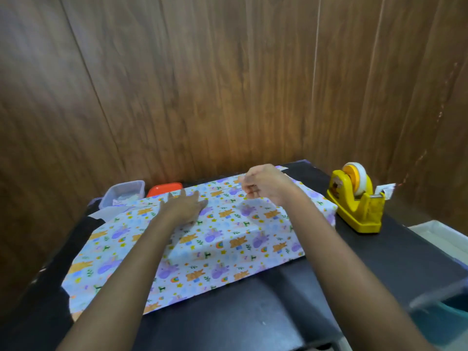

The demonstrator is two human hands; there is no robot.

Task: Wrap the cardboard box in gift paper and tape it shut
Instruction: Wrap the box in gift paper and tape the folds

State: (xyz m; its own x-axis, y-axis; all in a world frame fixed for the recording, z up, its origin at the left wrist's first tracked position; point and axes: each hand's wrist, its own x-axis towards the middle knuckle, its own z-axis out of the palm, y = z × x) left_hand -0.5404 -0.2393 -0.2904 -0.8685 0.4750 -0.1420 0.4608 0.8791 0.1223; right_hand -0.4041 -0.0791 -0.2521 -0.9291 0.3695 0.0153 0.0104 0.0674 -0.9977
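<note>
We have the paper (228, 239) folded over the box, which is hidden under it. The parcel lies on the table (379, 252) straight ahead of us. Its long axis runs left to right, with the right end angled a little away from us.

The coming move turns on the seam (217, 187). It follows that long axis along the far part of the top, and both hands sit on that line.

- **Left hand** (186, 205): it lies flat with straight fingers and presses the overlap down near the middle of the parcel.
- **Right hand** (263, 184): it hovers just above the seam, further right and close beside the left. Its fingers are curled toward the thumb as if pinching a short strip of tape. The fingertips are blurred, so we cannot tell whether anything is in them.

The dispenser (355, 201) stands just off the right end of the parcel, so it is much nearer our right hand than our left. We judge that the right hand should do the taping while the left keeps the overlap pinned. Any strip should go across the seam, at right angles to the long axis.

The left end of the paper is unfolded and spreads flat toward us.
</note>
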